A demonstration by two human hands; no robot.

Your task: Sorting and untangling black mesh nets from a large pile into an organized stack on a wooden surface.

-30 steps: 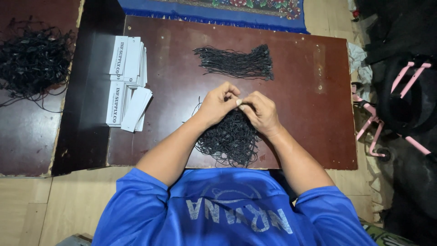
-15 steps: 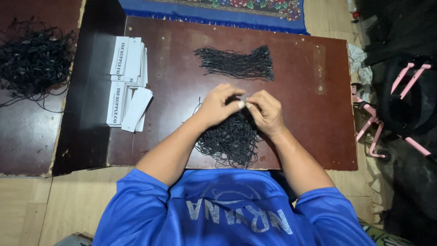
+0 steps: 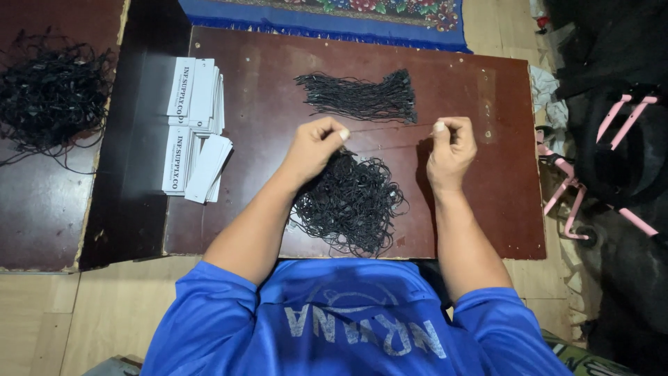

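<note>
Both hands are closed in a pinch on one thin black string (image 3: pixel 390 128), stretched straight between them above the dark brown wooden counter (image 3: pixel 487 209). The left hand (image 3: pixel 316 146) grips one end, the right hand (image 3: pixel 451 147) the other. Under the left hand lies a loose tangled pile of black strings (image 3: pixel 355 202); a tidy bundle of black strings (image 3: pixel 362 97) lies behind, and white paper tags (image 3: pixel 195 132) are stacked on the left.
</note>
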